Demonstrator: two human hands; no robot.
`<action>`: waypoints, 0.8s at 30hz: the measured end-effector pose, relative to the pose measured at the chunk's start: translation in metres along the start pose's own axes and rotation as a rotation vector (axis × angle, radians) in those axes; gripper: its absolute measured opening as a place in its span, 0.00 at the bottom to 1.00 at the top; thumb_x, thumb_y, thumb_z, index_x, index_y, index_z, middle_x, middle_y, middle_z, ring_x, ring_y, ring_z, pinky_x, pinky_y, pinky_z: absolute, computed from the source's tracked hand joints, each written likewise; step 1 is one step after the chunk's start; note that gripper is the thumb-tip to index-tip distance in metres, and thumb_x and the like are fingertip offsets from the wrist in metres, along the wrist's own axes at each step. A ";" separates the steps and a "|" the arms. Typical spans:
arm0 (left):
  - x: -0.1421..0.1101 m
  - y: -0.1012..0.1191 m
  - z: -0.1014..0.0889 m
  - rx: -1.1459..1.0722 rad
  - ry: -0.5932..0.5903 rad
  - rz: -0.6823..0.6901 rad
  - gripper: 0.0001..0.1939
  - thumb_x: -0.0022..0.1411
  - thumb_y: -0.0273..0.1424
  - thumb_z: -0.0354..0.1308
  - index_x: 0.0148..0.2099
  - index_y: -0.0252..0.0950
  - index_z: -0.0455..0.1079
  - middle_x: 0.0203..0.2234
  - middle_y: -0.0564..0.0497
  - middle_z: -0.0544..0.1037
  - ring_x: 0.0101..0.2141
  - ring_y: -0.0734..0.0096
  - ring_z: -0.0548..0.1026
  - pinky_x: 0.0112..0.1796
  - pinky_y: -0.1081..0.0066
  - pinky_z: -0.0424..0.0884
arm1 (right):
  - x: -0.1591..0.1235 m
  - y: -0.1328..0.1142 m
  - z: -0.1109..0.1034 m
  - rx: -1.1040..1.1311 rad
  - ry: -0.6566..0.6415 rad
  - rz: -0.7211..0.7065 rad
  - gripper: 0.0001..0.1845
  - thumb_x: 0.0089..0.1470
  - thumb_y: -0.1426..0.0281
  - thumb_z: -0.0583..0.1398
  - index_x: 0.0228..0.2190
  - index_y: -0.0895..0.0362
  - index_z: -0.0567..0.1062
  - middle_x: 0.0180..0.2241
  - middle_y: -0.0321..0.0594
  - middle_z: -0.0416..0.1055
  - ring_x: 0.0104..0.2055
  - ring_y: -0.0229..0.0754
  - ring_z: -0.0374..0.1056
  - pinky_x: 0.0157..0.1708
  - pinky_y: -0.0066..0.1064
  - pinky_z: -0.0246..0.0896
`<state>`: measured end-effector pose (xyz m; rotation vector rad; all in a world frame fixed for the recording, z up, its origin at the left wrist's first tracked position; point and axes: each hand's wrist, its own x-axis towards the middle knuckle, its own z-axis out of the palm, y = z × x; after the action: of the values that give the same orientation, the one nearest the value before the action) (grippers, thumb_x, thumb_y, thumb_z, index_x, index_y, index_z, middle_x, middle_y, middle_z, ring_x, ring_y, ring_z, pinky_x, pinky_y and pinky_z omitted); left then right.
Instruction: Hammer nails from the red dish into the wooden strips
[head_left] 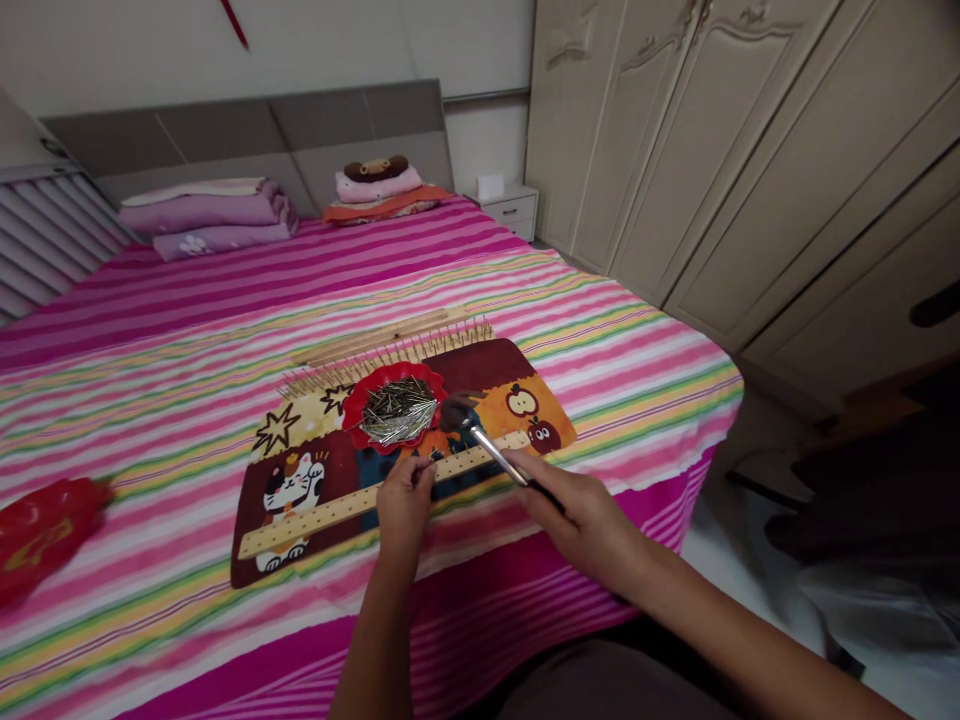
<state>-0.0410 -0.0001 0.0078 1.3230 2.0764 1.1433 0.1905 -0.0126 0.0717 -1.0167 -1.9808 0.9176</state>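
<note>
My right hand (574, 515) is wrapped round the black grip of a hammer (491, 450) with a shiny metal shaft. Its dark head, smeared by motion, hangs over the mat just right of a red scalloped bowl (354, 412) full of loose nails (399, 410). Fingertips pinched, my left hand (405, 500) rests on a pale wooden strip (322, 515) dotted with rows of small holes. A small nail (436, 454) seems to stick out of the pinch, mostly hidden by the fingers. Strip and bowl lie on a cartoon-patterned mat (525, 365).
Behind the bowl, a wooden strip (442, 343) bristles with upright nails, and plain wooden strips (375, 335) lie beyond it. A red plastic dish (49, 530) sits at far left. All this is on a bed with a striped sheet (615, 400); wardrobes (675, 150) stand right.
</note>
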 end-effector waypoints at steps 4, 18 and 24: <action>0.007 -0.006 -0.013 -0.009 0.017 -0.024 0.14 0.49 0.39 0.55 0.36 0.38 0.74 0.30 0.50 0.77 0.30 0.67 0.73 0.36 0.69 0.67 | -0.024 0.036 -0.003 0.213 0.263 0.332 0.24 0.55 0.65 0.56 0.52 0.55 0.71 0.16 0.30 0.64 0.15 0.34 0.57 0.16 0.25 0.55; 0.036 0.034 -0.013 0.807 -0.237 0.004 0.12 0.54 0.33 0.51 0.30 0.41 0.76 0.29 0.43 0.79 0.33 0.58 0.75 0.30 0.68 0.62 | -0.056 0.095 0.004 0.787 0.513 0.691 0.27 0.47 0.60 0.62 0.48 0.54 0.65 0.19 0.26 0.64 0.12 0.30 0.55 0.07 0.19 0.49; 0.042 0.043 -0.006 0.899 -0.302 -0.032 0.14 0.55 0.29 0.49 0.34 0.36 0.77 0.36 0.37 0.79 0.38 0.52 0.76 0.31 0.65 0.65 | -0.054 0.097 0.002 0.832 0.501 0.701 0.25 0.48 0.62 0.61 0.47 0.54 0.65 0.18 0.25 0.64 0.12 0.29 0.54 0.07 0.18 0.48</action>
<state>-0.0413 0.0439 0.0490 1.6688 2.4267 -0.0888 0.2461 -0.0173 -0.0246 -1.2556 -0.6736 1.4905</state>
